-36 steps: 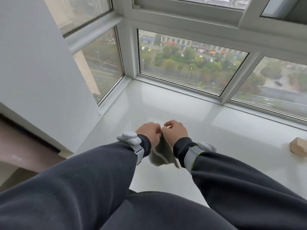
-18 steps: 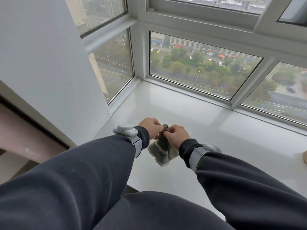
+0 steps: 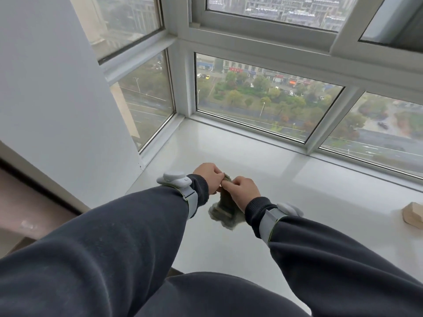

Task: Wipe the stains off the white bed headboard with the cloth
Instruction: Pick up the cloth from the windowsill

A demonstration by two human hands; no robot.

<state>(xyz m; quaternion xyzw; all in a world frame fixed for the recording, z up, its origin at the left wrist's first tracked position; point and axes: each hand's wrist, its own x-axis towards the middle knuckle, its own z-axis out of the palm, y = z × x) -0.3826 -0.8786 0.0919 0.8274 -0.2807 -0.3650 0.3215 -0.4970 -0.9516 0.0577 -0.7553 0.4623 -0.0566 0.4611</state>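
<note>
A grey-green cloth [image 3: 223,209] hangs folded between both hands above the white window sill. My left hand [image 3: 207,177] pinches its top edge from the left. My right hand [image 3: 242,191] grips the same top edge from the right, fingers closed, the two hands touching. Both wrists wear grey bands with white sensors over dark sleeves. No bed headboard shows in this view.
A wide white window sill [image 3: 297,186] runs under a bay window with white frames [image 3: 183,88]. A white wall panel [image 3: 45,99] stands at the left. A pale wooden block [image 3: 413,215] lies at the sill's right edge. My dark-clothed knee [image 3: 217,296] fills the bottom.
The hands have shifted slightly and bunched the cloth into a narrower fold. The view has tilted up, showing more of the window.
</note>
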